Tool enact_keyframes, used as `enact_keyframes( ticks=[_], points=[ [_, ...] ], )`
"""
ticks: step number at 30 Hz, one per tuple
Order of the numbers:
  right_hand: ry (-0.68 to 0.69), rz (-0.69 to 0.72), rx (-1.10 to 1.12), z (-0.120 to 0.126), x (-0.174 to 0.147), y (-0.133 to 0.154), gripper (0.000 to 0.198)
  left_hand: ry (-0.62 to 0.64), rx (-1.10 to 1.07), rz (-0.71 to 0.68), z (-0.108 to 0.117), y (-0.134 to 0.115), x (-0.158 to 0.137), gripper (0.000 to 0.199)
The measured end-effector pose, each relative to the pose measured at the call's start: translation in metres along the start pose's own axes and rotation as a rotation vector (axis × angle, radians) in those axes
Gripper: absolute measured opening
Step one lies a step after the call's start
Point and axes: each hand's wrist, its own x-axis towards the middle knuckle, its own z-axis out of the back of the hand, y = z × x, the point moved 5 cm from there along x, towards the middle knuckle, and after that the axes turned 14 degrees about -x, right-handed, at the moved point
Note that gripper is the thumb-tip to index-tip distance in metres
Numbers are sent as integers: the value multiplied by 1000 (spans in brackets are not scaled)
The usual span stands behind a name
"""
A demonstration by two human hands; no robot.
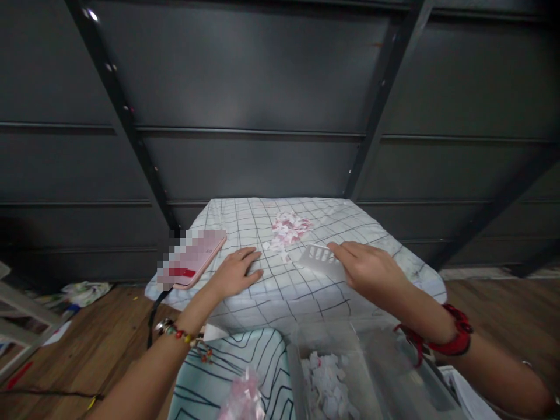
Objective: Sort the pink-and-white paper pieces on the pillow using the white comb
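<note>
My left hand (238,272) rests on the white grid-patterned tablecloth (258,291), its fingers apart and nothing in it. My right hand (366,267) grips a pale grey, flat plastic piece with a row of slots (322,258); its exact kind I cannot make out. The low edge of that piece meets or nearly meets the cloth, just in front of a small heap of white and pink paper scraps (289,228). A few loose scraps lie between the heap and the slotted piece.
Left on the cloth lies a pink phone (201,256), partly blurred out. Nearest me, a clear plastic box (363,344) contains white scraps (328,382). Beside it, a pink plastic bag (242,396) sits on a green line-patterned surface (266,350). A dark panelled wall (249,76) stands behind.
</note>
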Motion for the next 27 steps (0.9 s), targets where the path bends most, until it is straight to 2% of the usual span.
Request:
enact_keyframes(
  ticks=[8, 11, 15, 18, 21, 27],
  points=[
    [0, 108, 256, 45, 9, 42, 33, 16, 1, 29, 2, -5, -1, 48],
    [-26, 159, 298, 53, 12, 48, 33, 20, 1, 34, 3, -6, -1, 48],
    [-11, 88, 214, 40, 14, 31, 33, 12, -4, 27, 2, -5, -1, 47],
    [-90, 71, 116, 23, 15, 9, 32, -4, -15, 16, 2, -3, -2, 47],
    [-50, 30, 38, 0, 15, -10, 34, -9, -15, 5, 0, -1, -2, 47],
    [13, 45, 78, -21, 15, -10, 39, -11, -4, 11, 1, -1, 0, 46]
  ],
)
